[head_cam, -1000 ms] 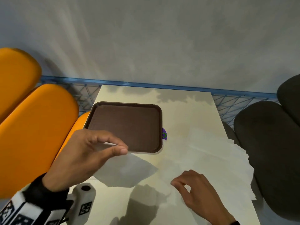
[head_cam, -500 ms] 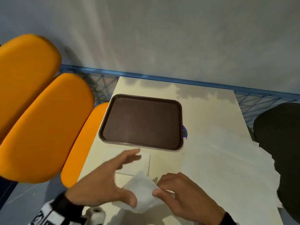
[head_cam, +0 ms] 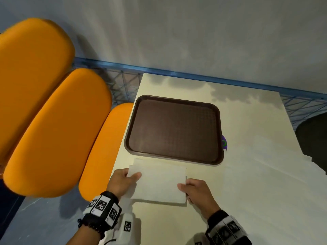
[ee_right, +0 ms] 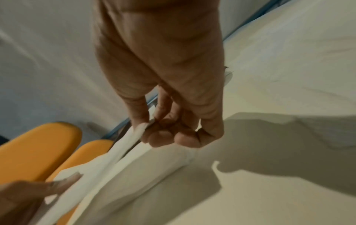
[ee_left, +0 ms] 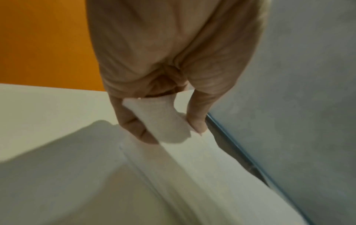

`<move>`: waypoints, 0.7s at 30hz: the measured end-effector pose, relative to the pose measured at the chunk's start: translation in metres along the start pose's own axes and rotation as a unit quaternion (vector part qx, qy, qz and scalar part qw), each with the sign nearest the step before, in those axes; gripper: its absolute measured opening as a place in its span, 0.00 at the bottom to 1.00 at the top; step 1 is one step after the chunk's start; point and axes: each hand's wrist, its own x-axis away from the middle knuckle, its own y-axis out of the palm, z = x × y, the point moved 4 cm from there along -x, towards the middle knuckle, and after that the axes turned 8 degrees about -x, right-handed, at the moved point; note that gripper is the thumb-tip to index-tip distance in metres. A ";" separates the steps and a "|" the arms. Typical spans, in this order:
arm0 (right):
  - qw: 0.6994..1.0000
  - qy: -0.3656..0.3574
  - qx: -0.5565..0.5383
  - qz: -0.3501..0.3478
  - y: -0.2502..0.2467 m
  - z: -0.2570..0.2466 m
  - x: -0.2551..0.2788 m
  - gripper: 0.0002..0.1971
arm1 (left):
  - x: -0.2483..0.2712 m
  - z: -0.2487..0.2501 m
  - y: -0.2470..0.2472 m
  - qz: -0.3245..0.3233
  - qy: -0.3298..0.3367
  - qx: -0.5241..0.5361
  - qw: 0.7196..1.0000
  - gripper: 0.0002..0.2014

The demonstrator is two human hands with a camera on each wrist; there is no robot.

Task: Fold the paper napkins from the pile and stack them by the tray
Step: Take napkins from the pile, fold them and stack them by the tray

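Both hands held one napkin between them, just off the tray at its 6 o'clock edge. The left hand pinched the napkin's left end, thumb on top and fingers beneath, as the left wrist view showed. The right hand pinched the right end between thumb and curled fingers. The napkin looked folded, since the right wrist view showed more than one layer at the pinched edge.

Its long axis ran from 9 to 3 o'clock, parallel to the tray's near rim, with one hand at each end, so neither was nearer. Under it, toward 12 o'clock, the edge of another folded sheet showed flat on the table, probably the start of the stack. The held napkin sat slightly toward 6 o'clock of that sheet, so the drop probably needed a small push toward 12 to square the edges. The pile of loose napkins lay at 3 o'clock of the hands.
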 end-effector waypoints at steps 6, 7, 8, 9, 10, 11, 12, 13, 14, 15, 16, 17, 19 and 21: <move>0.991 -0.003 0.055 0.122 0.008 0.017 -0.034 0.23 | -0.037 -0.003 0.000 0.089 0.011 -0.083 0.993 0.18; 0.988 -0.004 0.069 0.136 0.007 0.018 -0.034 0.23 | -0.041 -0.005 0.002 0.094 0.009 -0.094 0.991 0.15; 0.986 -0.003 0.077 0.150 0.006 0.020 -0.035 0.23 | -0.043 -0.007 0.004 0.099 0.009 -0.101 0.990 0.12; 0.984 -0.001 0.082 0.159 0.006 0.021 -0.035 0.23 | -0.043 -0.007 0.005 0.108 0.011 -0.103 0.989 0.10; 0.983 0.003 0.080 0.164 0.006 0.023 -0.036 0.22 | -0.043 -0.006 0.006 0.117 0.014 -0.101 0.988 0.09; 0.982 0.007 0.080 0.169 0.006 0.024 -0.037 0.20 | -0.042 -0.005 0.006 0.127 0.016 -0.095 0.987 0.09; 0.982 0.006 0.076 0.174 0.006 0.025 -0.038 0.17 | -0.042 -0.005 0.006 0.134 0.012 -0.087 0.987 0.09; 0.981 0.005 0.073 0.178 0.005 0.025 -0.038 0.16 | -0.043 -0.004 0.006 0.138 0.009 -0.081 0.987 0.09; 0.981 0.003 0.073 0.181 0.005 0.024 -0.039 0.15 | -0.044 -0.005 0.006 0.139 0.005 -0.081 0.987 0.10; 0.980 0.003 0.076 0.185 0.005 0.023 -0.039 0.15 | -0.046 -0.005 0.006 0.139 0.002 -0.083 0.987 0.10; 0.979 0.004 0.079 0.188 0.005 0.024 -0.040 0.15 | -0.048 -0.004 0.005 0.138 0.001 -0.086 0.987 0.10; 0.979 0.006 0.081 0.190 0.005 0.024 -0.040 0.15 | -0.049 -0.003 0.005 0.138 0.002 -0.090 0.986 0.10; 0.977 0.008 0.092 0.192 0.005 0.025 -0.041 0.15 | -0.054 -0.002 0.004 0.133 0.005 -0.111 0.985 0.10; 0.976 0.004 0.096 0.194 0.003 0.026 -0.040 0.14 | -0.057 -0.002 0.004 0.127 0.010 -0.136 0.982 0.09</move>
